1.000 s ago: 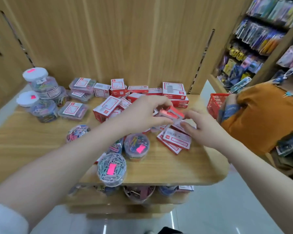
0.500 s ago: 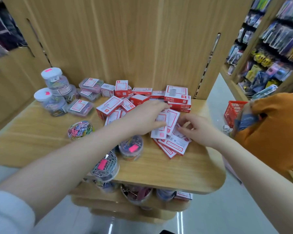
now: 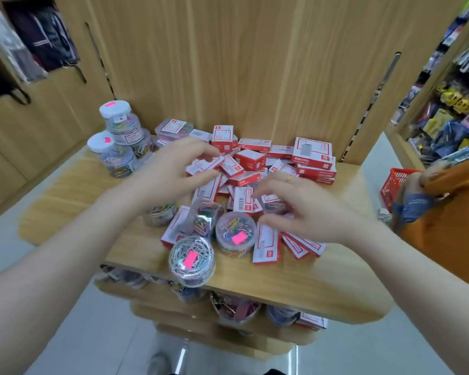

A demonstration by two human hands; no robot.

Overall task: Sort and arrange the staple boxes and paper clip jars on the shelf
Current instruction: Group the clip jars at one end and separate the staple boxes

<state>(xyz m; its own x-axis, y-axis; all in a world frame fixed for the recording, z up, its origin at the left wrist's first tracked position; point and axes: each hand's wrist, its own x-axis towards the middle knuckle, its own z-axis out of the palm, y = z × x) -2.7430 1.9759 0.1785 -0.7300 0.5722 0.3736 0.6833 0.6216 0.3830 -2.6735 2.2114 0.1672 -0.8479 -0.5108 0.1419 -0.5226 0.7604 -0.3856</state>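
Red-and-white staple boxes [image 3: 251,158] lie in a loose heap across the back and middle of the wooden shelf [image 3: 295,282]. My left hand [image 3: 171,171] reaches over the heap, and its thumb and fingers pinch one staple box [image 3: 205,165]. My right hand [image 3: 301,209] hovers nearer the front, fingers curled round a small clear clip box [image 3: 274,205]. Round clear paper clip jars with pink stickers [image 3: 191,259] [image 3: 236,234] stand at the front edge. Tall white-lidded jars [image 3: 117,117] are stacked at the back left. One jar [image 3: 160,213] is partly hidden under my left wrist.
A person in an orange top [image 3: 460,212] stands close on the right beside a red basket [image 3: 394,185]. Lower shelves [image 3: 236,309] hold more jars. A wood panel [image 3: 241,63] backs the shelf. Racks of goods [image 3: 455,112] fill the far right.
My hands have come apart: the left has moved back and left onto the heap, the right has drawn toward the front. The flat boxes they held together lie on the shelf.
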